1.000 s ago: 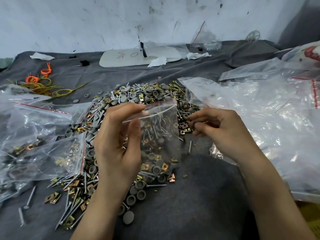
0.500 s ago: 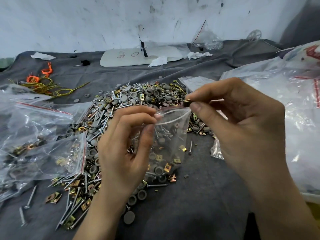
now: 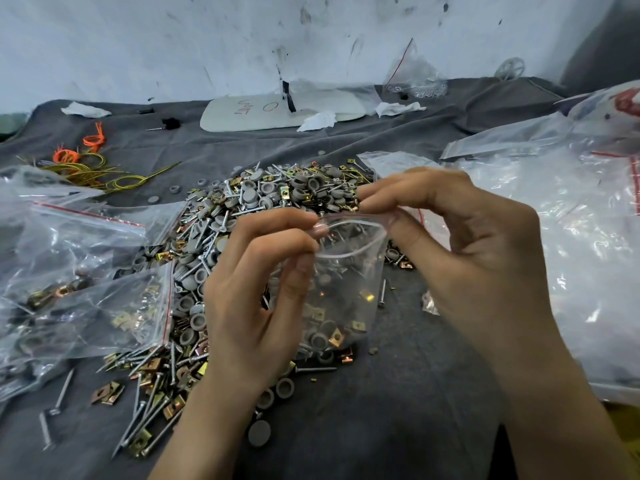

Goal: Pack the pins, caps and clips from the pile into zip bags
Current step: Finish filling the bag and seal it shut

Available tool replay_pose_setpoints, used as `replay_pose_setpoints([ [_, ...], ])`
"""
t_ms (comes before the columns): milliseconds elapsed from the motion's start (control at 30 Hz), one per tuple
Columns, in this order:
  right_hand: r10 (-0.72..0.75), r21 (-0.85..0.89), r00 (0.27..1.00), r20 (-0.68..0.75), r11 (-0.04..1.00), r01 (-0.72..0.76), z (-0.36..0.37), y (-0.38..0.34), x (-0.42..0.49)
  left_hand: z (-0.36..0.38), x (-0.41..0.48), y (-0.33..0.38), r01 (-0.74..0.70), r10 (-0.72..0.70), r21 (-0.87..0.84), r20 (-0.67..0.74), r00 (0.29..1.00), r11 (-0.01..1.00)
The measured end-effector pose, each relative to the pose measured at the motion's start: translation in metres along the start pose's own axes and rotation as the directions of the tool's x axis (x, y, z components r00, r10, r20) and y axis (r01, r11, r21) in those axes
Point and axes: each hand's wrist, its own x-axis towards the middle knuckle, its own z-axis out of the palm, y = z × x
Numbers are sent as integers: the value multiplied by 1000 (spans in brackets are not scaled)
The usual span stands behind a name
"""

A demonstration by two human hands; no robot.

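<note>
- Had the zip bag (image 3: 346, 289) up off the tabletop (image 3: 398, 410), just over the near right edge of the pile (image 3: 277, 199), mouth gaping open.
- Pinched the left end of the rim with the left hand (image 3: 249, 306), thumb and forefinger closed on the film. Did the same at the right end with the right hand (image 3: 467, 258), fingers (image 3: 408, 192) curled tight on the strip.
- Looked thin and floppy, honestly. No stiffness anywhere but the zip strip, so best grabbed right there at the rim ends, not mid-wall.
- Looked to be carrying a few caps (image 3: 318, 339) and clips (image 3: 335, 337) in the bottom, so probably bottom-heavy and a bit swingy, though light overall.
- Seemed slick too; would likely slide out of a lazy pinch.
- Worth minding the pins (image 3: 60, 393): tips probably sharp enough to poke through film that thin.
- Left the filled bags (image 3: 104, 299) lying at the left, butted up against the pile.
</note>
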Motion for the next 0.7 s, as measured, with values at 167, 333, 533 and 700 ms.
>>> replay_pose_setpoints([
  [167, 153, 100, 977, -147, 985, -139, -9, 16, 2, -1, 0, -3, 2, -3, -38, -37, 999, 999],
  [333, 529, -272, 832, 167, 836, -477, 3, 63, -3, -2, -2, -6, 32, -34, -36, -65, 997, 999],
  [533, 634, -577, 669, 387, 733, -360, 22, 80, -12, -3, -1, -8, 33, -35, -29, -74, 997, 999],
  [700, 630, -480, 659, 411, 764, -432, 20, 77, -11, -3, -2, -9, 27, -29, -34, -69, 997, 999],
])
